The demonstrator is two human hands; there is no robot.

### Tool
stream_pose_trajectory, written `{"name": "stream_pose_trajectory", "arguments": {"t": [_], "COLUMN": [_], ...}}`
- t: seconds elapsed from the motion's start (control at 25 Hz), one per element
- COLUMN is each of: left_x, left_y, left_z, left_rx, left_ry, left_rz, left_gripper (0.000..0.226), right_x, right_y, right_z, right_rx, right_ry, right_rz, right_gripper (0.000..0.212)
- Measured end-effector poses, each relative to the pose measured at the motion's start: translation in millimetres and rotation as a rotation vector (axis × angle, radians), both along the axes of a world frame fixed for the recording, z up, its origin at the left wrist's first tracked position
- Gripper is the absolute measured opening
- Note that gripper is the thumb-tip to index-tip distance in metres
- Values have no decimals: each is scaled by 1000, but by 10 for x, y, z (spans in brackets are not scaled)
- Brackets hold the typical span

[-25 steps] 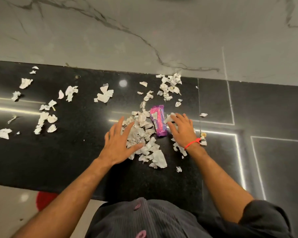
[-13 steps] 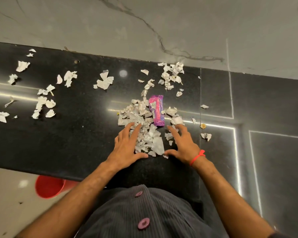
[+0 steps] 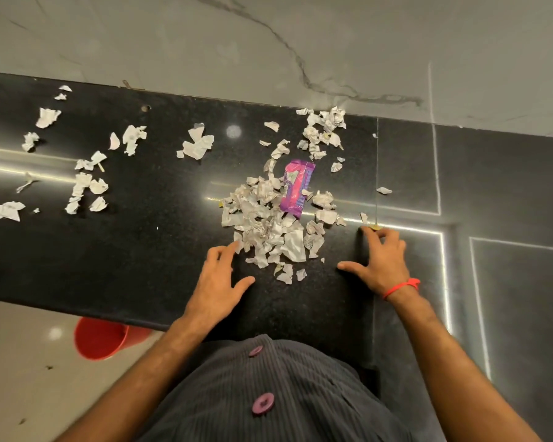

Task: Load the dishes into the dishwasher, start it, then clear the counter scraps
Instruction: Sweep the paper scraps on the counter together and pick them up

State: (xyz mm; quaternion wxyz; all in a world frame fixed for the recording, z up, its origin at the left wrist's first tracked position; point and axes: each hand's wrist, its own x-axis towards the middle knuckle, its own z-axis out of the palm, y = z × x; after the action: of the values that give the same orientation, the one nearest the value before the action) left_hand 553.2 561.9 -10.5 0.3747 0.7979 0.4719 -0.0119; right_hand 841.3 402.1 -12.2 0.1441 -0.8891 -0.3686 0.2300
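Head view: my left hand (image 3: pixel 219 283) flat, fingers spread, touching scrap pile (image 3: pixel 270 231) mid-desk (image 3: pixel 125 266); right hand (image 3: pixel 380 260) spread, fingertips perhaps touching yellow bit near seam. Purple wrapper (image 3: pixel 296 188) atop pile.

Home kitchen, prob: black granite counter (image 3: pixel 134 250) w/ marble backsplash (image 3: pixel 205 43), red bucket (image 3: pixel 99 341) on tiled floor.

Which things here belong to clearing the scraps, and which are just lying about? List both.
Job:
paper scrap pile
purple wrapper
scattered scraps
left hand
right hand
red bucket

Lying about:
counter
marble wall
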Motion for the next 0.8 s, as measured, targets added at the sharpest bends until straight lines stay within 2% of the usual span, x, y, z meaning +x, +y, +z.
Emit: {"name": "stream_pose_trajectory", "arguments": {"t": [0.12,0.2,0.28,0.36,0.44,0.52,0.68,0.72,0.8], "left_x": [278,344,309,264,265,322,355,348,369], "left_y": [-58,-34,-1,59,150,214,182,211,363], "left_z": [130,195,220,193,145,98,46,44,43], "left_rx": [-6,37,138,210,188,165,180,177,204], "left_ry": [-131,-131,-12,168,265,267,129,91,61], "left_rz": [-95,-98,-97,-114,-87,-100,-198,-178,-122], "left_gripper": [88,94,110,130,140,138,117,115,112], "right_x": [-355,-497,-542,-554,-627,-725,-888,-871,-699], "right_y": [261,367,359,295,270,319,543,592,641], "right_z": [16,50,76,92,80,31,-47,-49,-35], "right_rx": [216,320,302,112,-24,-10,249,305,381], "right_ry": [332,434,329,132,14,23,289,295,173], "right_rz": [58,61,73,150,239,290,292,278,177], "right_gripper": [87,87,96,115,124,120,97,92,82]}}
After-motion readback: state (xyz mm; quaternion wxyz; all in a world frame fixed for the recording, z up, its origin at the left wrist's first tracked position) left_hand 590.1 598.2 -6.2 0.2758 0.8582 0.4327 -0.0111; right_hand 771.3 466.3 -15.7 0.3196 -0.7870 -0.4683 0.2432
